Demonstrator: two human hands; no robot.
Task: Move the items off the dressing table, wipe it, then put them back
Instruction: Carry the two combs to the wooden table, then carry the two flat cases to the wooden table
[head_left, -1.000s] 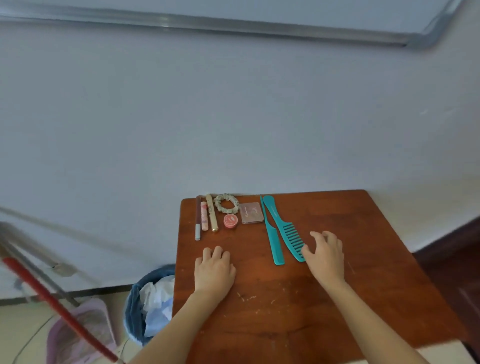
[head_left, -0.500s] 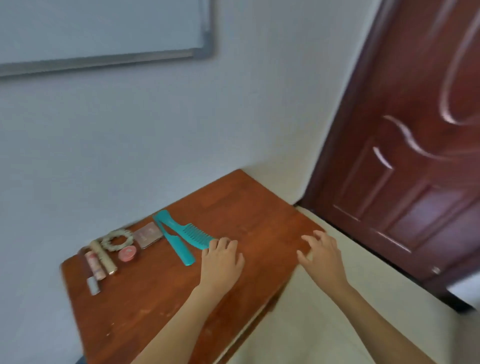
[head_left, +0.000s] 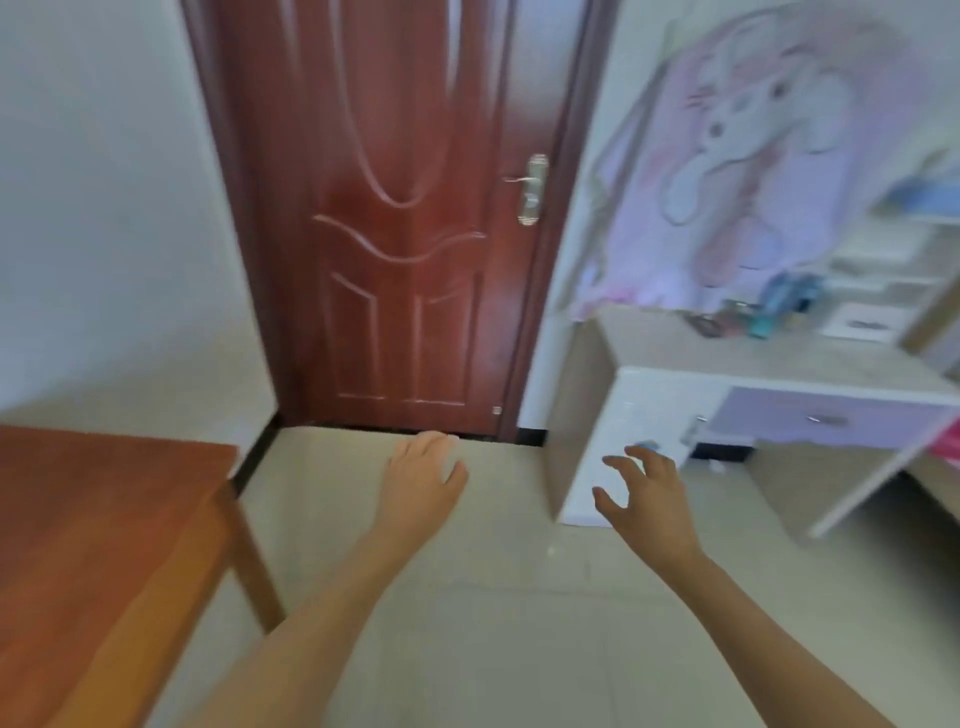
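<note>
The view is blurred by motion. A white and beige dressing table (head_left: 769, 358) with a purple drawer (head_left: 826, 418) stands at the right, with several small items (head_left: 763, 314) lying on its top near the back. Only a corner of the brown wooden table (head_left: 104, 499) shows at the lower left; the combs and cosmetics on it are out of view. My left hand (head_left: 421, 475) hangs over the floor with fingers relaxed and holds nothing. My right hand (head_left: 644, 488) is in front of the dressing table's left end, fingers spread and slightly curled, empty.
A dark red door (head_left: 400, 218) with a metal handle (head_left: 530, 189) stands shut straight ahead. Pale tiled floor (head_left: 519, 597) lies between the two tables. A pink and purple cartoon rabbit picture (head_left: 753, 150) hangs behind the dressing table, with shelves (head_left: 893, 244) at the far right.
The view has swung right, from the wooden table with combs and cosmetics to the door and dressing table. Both hands have left the wooden tabletop and now hang in the air.
</note>
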